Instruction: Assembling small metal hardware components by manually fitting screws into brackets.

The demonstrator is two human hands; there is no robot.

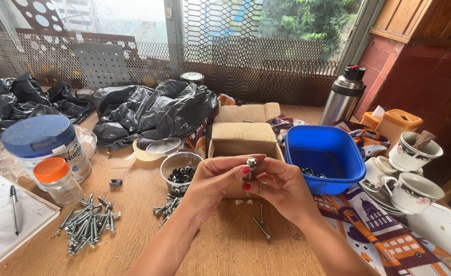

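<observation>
The grip of both hands meets on one screw [251, 164]: the left hand [212, 181] and the right hand [281, 185] pinch it upright between fingertips, above the wooden worktop [225, 245]. Just behind it sits a cardboard box [243, 139]; to its right, a blue tub [325, 156]; to its left, a clear cup of washers [181, 171]; below left, loose screws [88, 222].

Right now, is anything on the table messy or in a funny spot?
Yes. Screws lie in a loose heap on the bare wooden table, with a few strays by the cardboard box. Both hands, left and right, pinch one screw upright. Nothing looks broken.
</observation>
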